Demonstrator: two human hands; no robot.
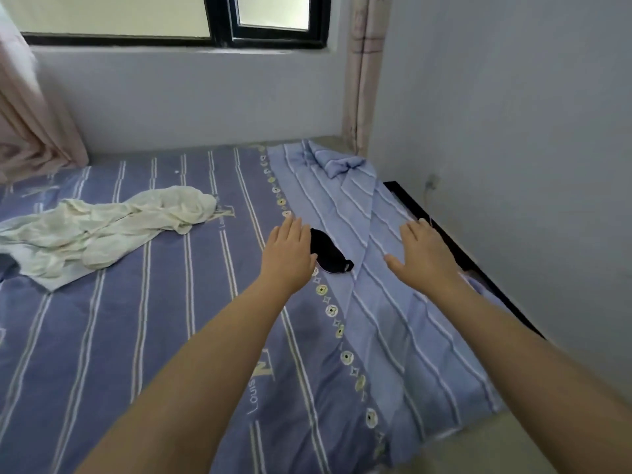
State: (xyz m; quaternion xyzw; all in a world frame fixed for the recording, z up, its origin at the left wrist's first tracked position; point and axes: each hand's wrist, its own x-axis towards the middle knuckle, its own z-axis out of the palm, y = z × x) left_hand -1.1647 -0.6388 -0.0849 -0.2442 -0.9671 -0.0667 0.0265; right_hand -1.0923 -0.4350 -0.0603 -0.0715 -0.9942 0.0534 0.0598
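Observation:
Both my arms reach forward over a bed with a purple-blue striped sheet point(164, 302). My left hand point(289, 256) is flat with fingers straight, just left of a small black cloth item point(330, 254) that lies on the sheet. My right hand point(422, 256) is spread flat over a lighter blue striped quilt point(393, 319) folded along the bed's right side. Neither hand holds anything. The black item's left edge is partly hidden behind my left hand.
A crumpled cream-white garment point(113, 227) lies on the left of the bed. A dark bed frame edge point(455, 248) runs along the right wall. Pink curtains point(30, 124) hang at the left and at the far corner below a window point(219, 25).

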